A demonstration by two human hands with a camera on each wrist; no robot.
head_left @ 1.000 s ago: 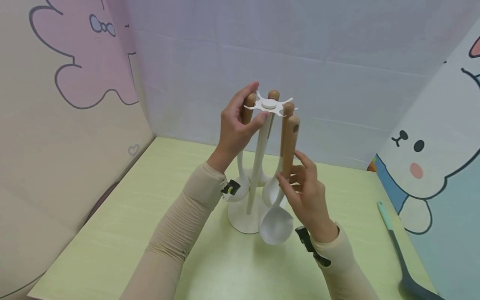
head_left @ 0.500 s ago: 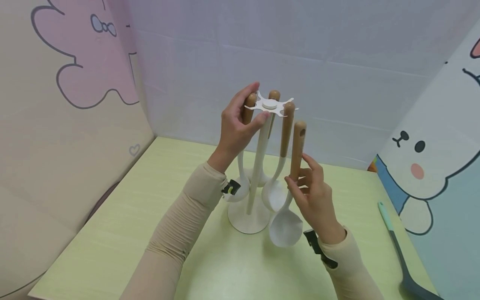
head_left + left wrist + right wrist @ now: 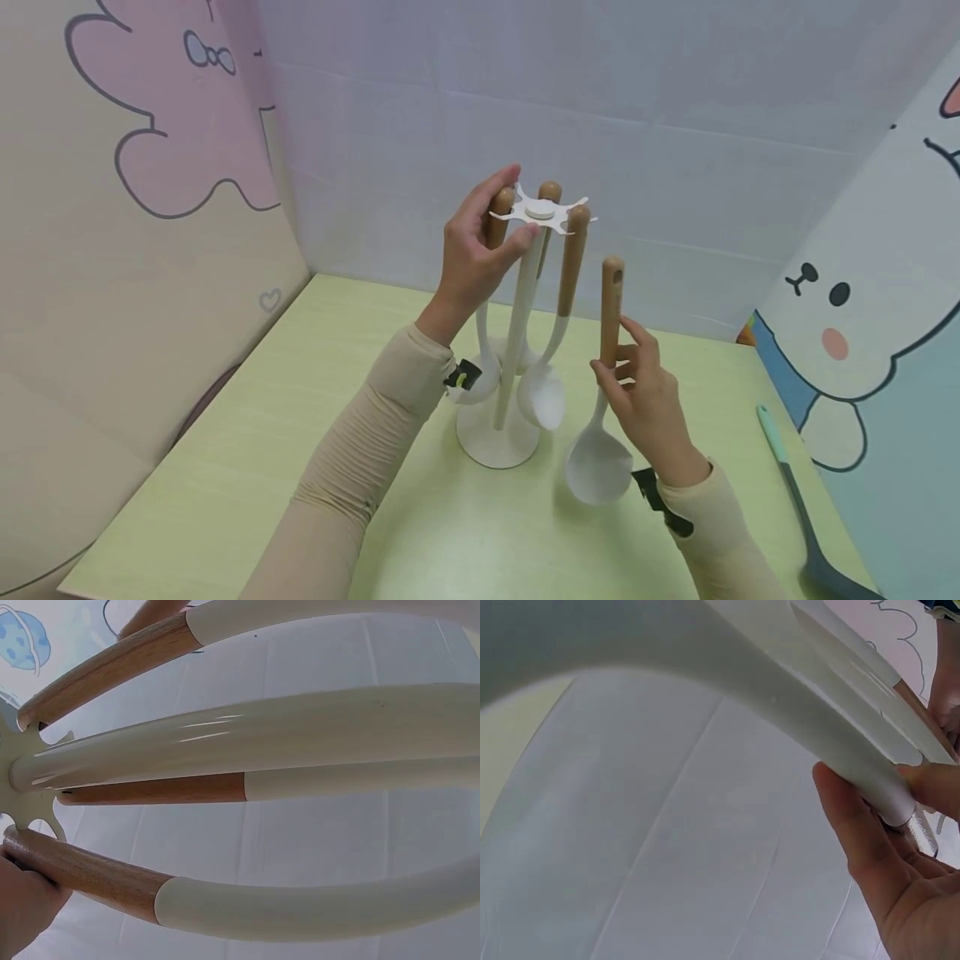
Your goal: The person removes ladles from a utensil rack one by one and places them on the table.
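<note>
The right grip [image 3: 911,881] pinches a white utensil [image 3: 802,712] beside its handle [image 3: 922,831] before a pale, creased backdrop [image 3: 682,840].

Light's pretty soft in the head view, pale sheen on the desk [image 3: 480,554] at 6 o'clock. Left wrist cam gets glare streaks on the stand pole [image 3: 255,739]; right's dimmer, ladle [image 3: 712,656] blurry toward 11 o'clock.

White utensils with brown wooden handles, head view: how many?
4: held utensil in the right hand; on the white upright rack, left utensil by the left hand, rear utensil, right utensil. The left hand could hide another.
</note>
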